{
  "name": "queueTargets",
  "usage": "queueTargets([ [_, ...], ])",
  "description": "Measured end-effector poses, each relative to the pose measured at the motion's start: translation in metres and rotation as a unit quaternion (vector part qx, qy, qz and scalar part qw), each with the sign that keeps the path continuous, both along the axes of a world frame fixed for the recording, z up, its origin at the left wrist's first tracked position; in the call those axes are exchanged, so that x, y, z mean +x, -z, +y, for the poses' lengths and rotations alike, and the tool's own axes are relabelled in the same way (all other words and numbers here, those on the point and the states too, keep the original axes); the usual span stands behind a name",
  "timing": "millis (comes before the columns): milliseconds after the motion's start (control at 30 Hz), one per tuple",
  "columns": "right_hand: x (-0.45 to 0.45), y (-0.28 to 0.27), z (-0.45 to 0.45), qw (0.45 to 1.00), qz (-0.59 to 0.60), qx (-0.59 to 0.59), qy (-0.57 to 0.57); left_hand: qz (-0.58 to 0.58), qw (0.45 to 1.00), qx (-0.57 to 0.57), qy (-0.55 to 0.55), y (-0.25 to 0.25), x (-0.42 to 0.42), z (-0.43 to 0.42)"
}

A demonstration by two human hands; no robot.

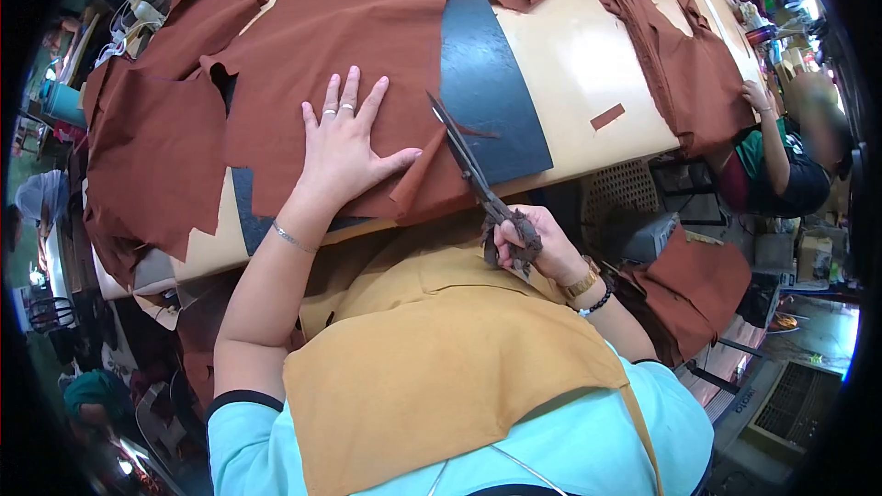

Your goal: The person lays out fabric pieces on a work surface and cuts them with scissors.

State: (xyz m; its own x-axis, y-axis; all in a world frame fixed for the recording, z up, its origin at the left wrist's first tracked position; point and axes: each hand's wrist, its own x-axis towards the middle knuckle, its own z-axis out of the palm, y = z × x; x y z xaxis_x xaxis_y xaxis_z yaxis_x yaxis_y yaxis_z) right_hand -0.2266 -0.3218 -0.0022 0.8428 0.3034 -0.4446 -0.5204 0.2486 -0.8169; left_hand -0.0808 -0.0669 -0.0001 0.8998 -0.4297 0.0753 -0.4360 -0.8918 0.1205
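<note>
My left hand [347, 149] lies flat with fingers spread on a large reddish-brown sheet [367, 28], which looks like leather or cloth. Near its thumb, a strip of the sheet's edge [421, 170] is folded up. My right hand [549, 246] grips a pair of scissors [470, 165] by handles wrapped in dark material. The long blades point up and away, over the sheet's right edge, and a thin brown sliver [480, 133] lies beside them. Partly under the brown sheet is a dark blue-black board [487, 83].
More brown pieces lie on the cream table [574, 64], at the left [152, 147] and the right [661, 64]. A small brown scrap [607, 117] rests near the right edge. Another person's hand [757, 95] is at the far right. Brown material [694, 285] hangs below, beside my right arm.
</note>
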Motion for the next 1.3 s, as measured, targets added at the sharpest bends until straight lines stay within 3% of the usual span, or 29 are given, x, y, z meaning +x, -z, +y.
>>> queueTargets([
  [233, -0.002, 0.006, 0.000, 1.000, -0.007, -0.009, 0.005, 0.015, 0.999, -0.002, -0.028, -0.001, -0.014, -0.010],
  [333, -0.006, 0.003, 0.002, 1.000, 0.003, -0.001, 0.015, 0.073, 0.996, -0.003, -0.050, -0.008, -0.004, -0.012],
  [433, -0.007, 0.002, 0.002, 1.000, 0.000, 0.004, 0.023, 0.007, 1.000, 0.001, 0.028, -0.013, 0.025, 0.001],
  [533, -0.003, 0.003, 0.000, 1.000, 0.000, 0.011, 0.013, 0.012, 0.996, -0.011, 0.089, -0.004, 0.048, 0.017],
  [1300, 0.009, 0.004, 0.006, 0.999, -0.007, 0.017, 0.042, 0.022, 0.999, -0.008, 0.021, -0.005, -0.003, -0.008],
])
